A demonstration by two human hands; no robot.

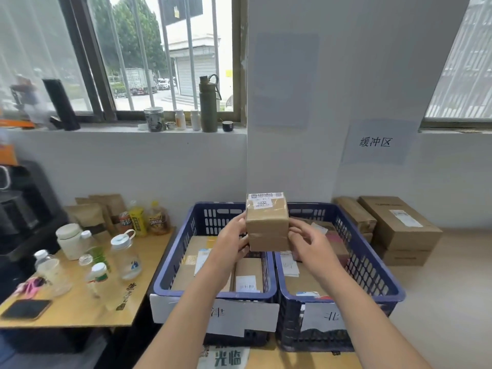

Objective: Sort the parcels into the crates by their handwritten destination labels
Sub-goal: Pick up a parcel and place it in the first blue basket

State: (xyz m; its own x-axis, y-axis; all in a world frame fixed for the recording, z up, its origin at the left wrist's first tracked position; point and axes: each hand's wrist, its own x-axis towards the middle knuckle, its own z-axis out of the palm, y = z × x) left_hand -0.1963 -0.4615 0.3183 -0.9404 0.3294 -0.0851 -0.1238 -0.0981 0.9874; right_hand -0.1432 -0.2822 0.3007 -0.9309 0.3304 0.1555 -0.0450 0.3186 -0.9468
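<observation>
I hold a small brown cardboard parcel (267, 222) up in the air above the gap between two blue crates. A white printed label is on its top face. My left hand (230, 242) grips its left side and my right hand (306, 242) grips its right side. The left crate (175, 257) carries a paper sign with a handwritten character at its front, and holds flat cardboard parcels. The right crate (372, 262) has its own handwritten sign and holds several parcels too.
A wooden side table (80, 310) on the left bears bottles, jars, drink cans and a phone. Brown cartons (399, 225) are stacked on the floor at the right under a wall sign. Bottles stand on the window sill.
</observation>
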